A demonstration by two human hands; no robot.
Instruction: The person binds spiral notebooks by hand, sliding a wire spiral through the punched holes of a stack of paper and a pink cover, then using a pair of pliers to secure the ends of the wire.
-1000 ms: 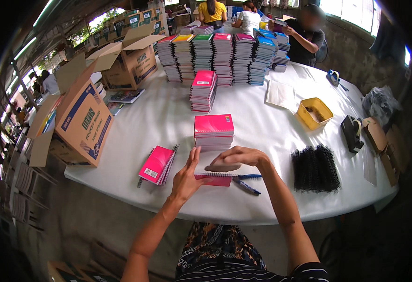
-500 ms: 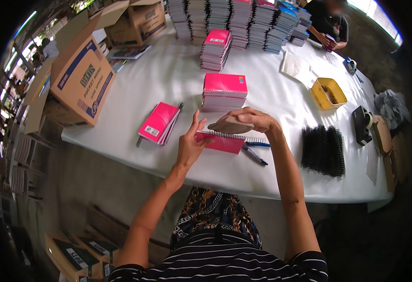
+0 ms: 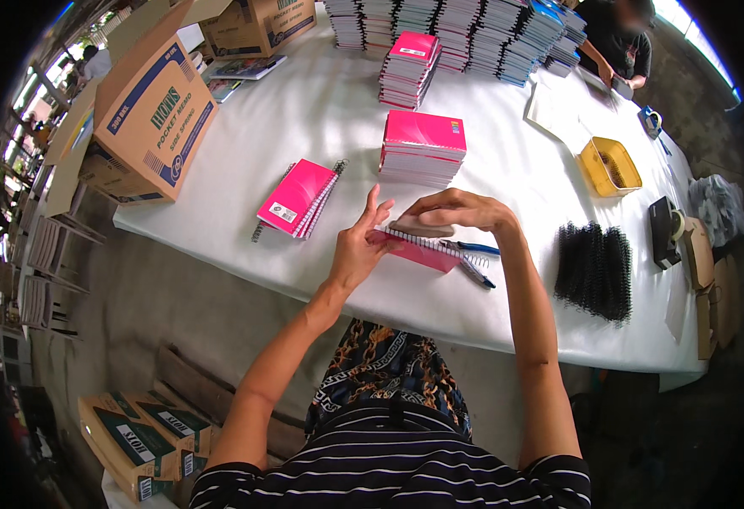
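Note:
My left hand (image 3: pixel 356 254) grips the left end of a pink notebook (image 3: pixel 429 257), with its thumb and some fingers closed on it and the index finger raised. A spiral coil runs along the notebook's upper edge, and its loose tail (image 3: pixel 480 262) sticks out past the right end. My right hand (image 3: pixel 467 209) is closed over a flat grey-brown pad (image 3: pixel 417 227), which lies against the coil. Partly behind the notebook's right end is a blue-handled tool (image 3: pixel 479 276), probably pliers. Left of my hands lie several coil-bound pink notebooks (image 3: pixel 299 199).
Beyond my hands stands a stack of pink notebooks (image 3: pixel 423 144), with taller stacks (image 3: pixel 448 38) behind. Black coils (image 3: pixel 594 271), a yellow tub (image 3: pixel 609 167) and a tape dispenser (image 3: pixel 665 233) sit right. An open carton (image 3: pixel 156 123) stands left; a person (image 3: pixel 618 42) works far right.
My right hand has brought the pad down onto the coil and spread flatter over it. The notebook now tilts more. The whole view has shifted slightly.

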